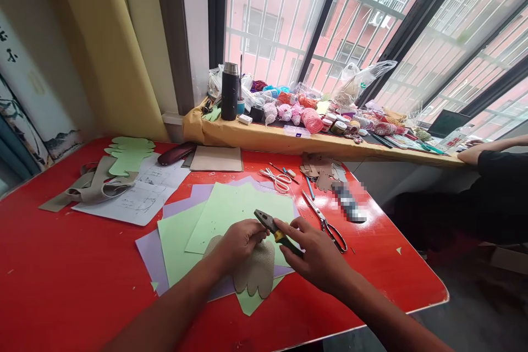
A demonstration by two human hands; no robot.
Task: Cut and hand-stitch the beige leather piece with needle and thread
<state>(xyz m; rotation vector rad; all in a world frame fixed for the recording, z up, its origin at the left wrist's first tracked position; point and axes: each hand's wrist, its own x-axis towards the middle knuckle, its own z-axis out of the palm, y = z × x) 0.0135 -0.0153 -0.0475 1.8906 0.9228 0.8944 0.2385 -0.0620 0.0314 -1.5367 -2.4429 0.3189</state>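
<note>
One beige piece (256,272) clamped in left grip (243,236), one pair of pliers (279,236) in right grip (314,250).

My left hand (243,239) hides part of the scalloped tan piece (256,272) it grips; writing on the white sheet (154,184) is too tiny to read. A pixelated patch (350,203) masks something on the red counter (82,275) (I can't tell what). My view's right edge cuts off another person (505,181).

Tally, bearings from the pliers (272,226): pliers, one; left hand (242,239), one; right hand (315,250), one; scissors, two: pale-handled scissors (275,178) at twelve o'clock, black-handled scissors (323,220) between two and three; flask (230,93), one, at eleven.
</note>
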